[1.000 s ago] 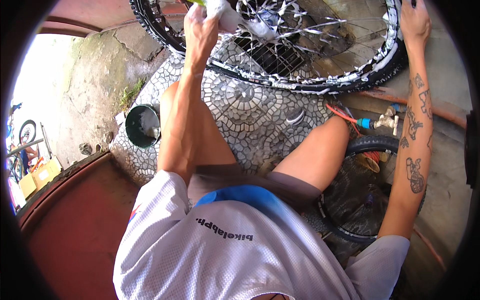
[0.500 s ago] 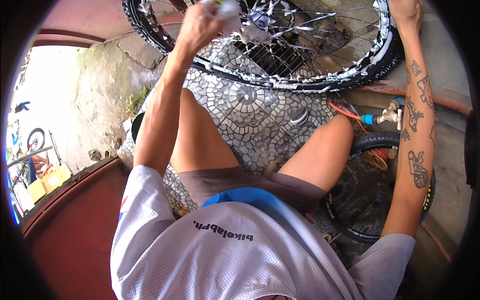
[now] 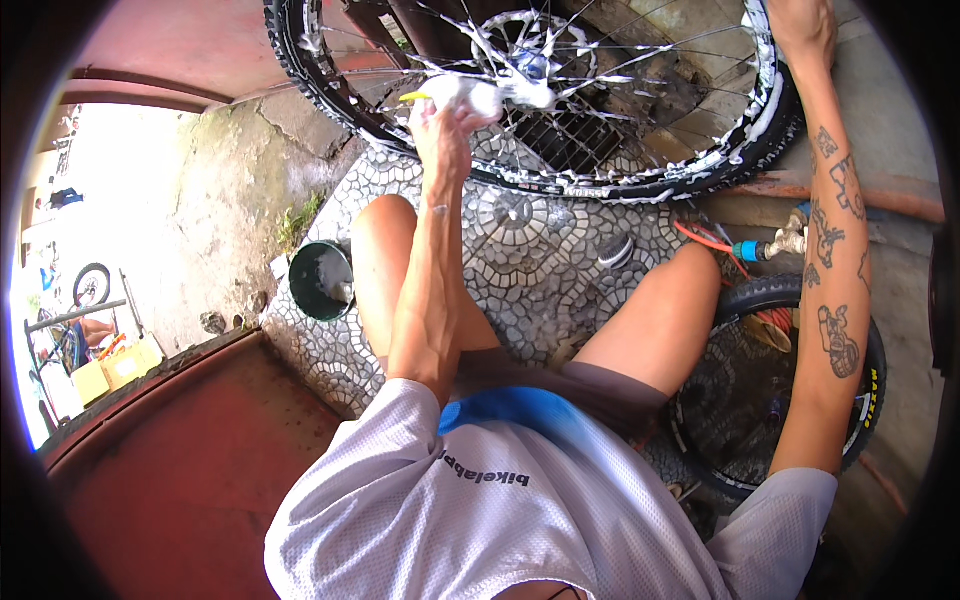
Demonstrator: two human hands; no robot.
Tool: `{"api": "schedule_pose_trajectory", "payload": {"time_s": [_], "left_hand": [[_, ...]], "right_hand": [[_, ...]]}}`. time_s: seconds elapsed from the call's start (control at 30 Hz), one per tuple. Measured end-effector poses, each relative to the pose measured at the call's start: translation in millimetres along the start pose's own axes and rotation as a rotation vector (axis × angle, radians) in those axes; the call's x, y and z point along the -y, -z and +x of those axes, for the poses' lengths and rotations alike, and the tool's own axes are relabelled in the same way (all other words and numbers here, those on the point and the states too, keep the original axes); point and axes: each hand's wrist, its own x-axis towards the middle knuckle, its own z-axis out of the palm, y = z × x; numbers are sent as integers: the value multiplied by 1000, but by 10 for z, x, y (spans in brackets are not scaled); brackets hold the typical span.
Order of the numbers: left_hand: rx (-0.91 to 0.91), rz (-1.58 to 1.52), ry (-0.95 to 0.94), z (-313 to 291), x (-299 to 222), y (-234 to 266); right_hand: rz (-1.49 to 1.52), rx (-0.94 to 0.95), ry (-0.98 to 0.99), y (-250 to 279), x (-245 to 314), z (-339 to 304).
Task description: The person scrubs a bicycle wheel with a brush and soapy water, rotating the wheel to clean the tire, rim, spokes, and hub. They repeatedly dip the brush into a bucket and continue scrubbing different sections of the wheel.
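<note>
A bicycle wheel (image 3: pixel 640 190) with a knobby black tire and foam-streaked rim and spokes fills the far part of the view; its upper edge is cut off. My left hand (image 3: pixel 441 138) is closed on a foam-covered sponge (image 3: pixel 465 95) with a bit of yellow showing. The sponge is beside the wheel's sudsy hub (image 3: pixel 530 68), in front of the spokes. At the far right, my right hand (image 3: pixel 803 35) grips the wheel's tire, its fingers partly hidden by the frame's edge.
A dark green bucket (image 3: pixel 320 282) with suds stands left of my knee. A scrub brush (image 3: pixel 616 252) lies on the mosaic floor (image 3: pixel 520 270). By my right arm are a tap (image 3: pixel 788 240) with an orange hose (image 3: pixel 705 238) and a second wheel (image 3: pixel 745 297). A red metal panel (image 3: pixel 200 450) is near left.
My left hand has moved nearer and slightly right with the sponge, now below and left of the hub. My right hand keeps its grip on the tire. The bucket has come into fuller view.
</note>
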Motion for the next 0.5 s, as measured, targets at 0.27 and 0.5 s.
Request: {"api": "schedule_pose_trajectory", "payload": {"time_s": [0.27,0.5], "left_hand": [[-64,-88,-24,-13,-5,-77],[-159,-31,-182,-18,-58,-283]], "right_hand": [[-32,19,-19,42,1,4],[-59,-25,21,14,15,-4]]}}
